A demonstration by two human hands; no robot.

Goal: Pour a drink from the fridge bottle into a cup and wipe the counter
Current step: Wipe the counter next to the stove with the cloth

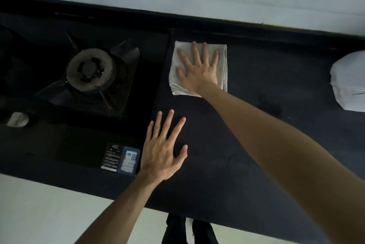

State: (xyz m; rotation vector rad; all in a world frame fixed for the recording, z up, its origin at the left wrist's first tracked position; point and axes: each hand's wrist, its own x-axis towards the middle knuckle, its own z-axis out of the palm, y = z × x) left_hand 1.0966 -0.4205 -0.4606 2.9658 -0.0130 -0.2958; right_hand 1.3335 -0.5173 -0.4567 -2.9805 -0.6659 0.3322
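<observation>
L hand (162, 151) splayed; R hand (197, 67) flat on cloth (222, 69).

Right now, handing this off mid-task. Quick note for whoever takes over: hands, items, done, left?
Right hand: flat, fingers spread, pressing the folded cloth on the counter, right of the burner.
Left hand: open, holding nothing, over the counter's front part.
Bottle and cup: not in view, so pouring can't be confirmed.
Done: cloth down for wiping.
Left: finish wiping the counter.
</observation>
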